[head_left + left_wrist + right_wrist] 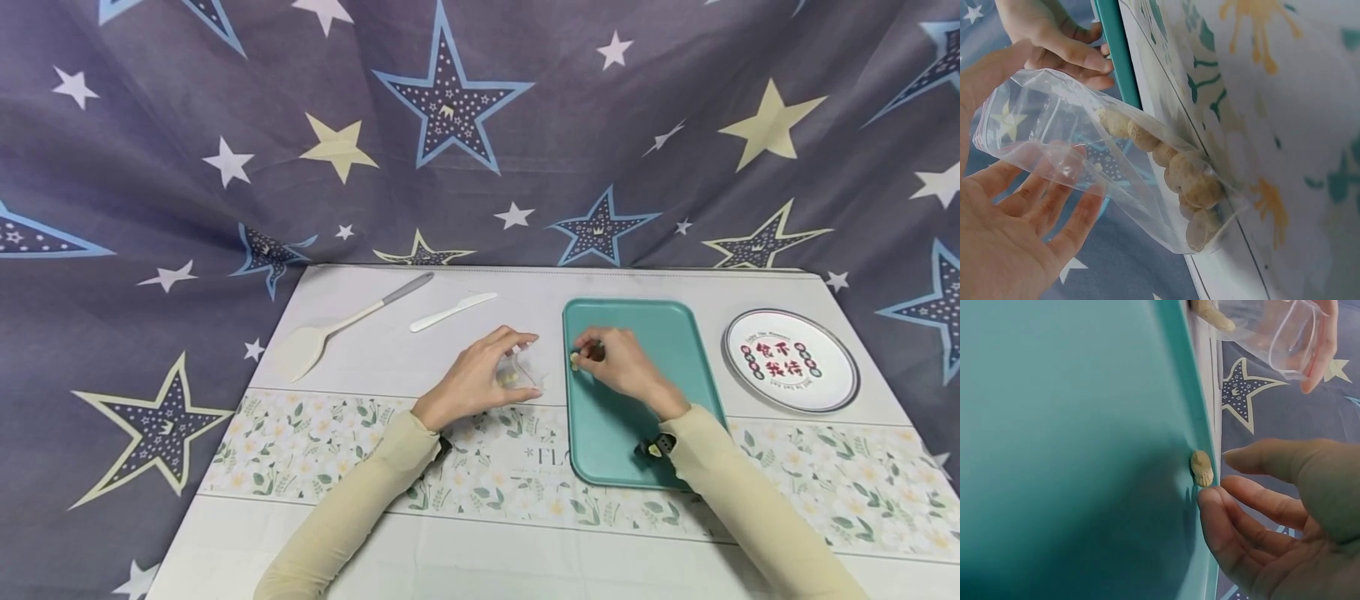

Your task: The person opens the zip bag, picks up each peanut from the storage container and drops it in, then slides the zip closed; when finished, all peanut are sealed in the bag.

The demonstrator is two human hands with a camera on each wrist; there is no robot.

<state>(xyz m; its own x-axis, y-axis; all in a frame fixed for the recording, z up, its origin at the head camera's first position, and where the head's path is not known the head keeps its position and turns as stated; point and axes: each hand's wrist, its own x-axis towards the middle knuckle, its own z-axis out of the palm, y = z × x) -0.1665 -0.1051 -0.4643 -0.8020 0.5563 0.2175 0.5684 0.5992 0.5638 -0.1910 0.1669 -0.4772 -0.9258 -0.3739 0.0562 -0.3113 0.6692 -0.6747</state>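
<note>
My left hand (471,372) holds a clear zip bag (1066,125) near its mouth, thumb on one side and fingers curved round the other. Several peanuts in their shells (1191,181) lie at the bag's bottom, just above or on the table; I cannot tell which. A single peanut (1202,469) lies on the green tray (637,450), against its left rim. Beside that peanut my right hand (621,360) has its thumb apart from it and a fingertip at its lower end. Whether that fingertip touches is unclear.
A cream spatula with a grey handle (303,350) and a white plastic knife (453,312) lie left of the bag. Right of the tray sits a white plate with red lettering (791,392). A star-patterned cloth (480,200) hangs behind the table.
</note>
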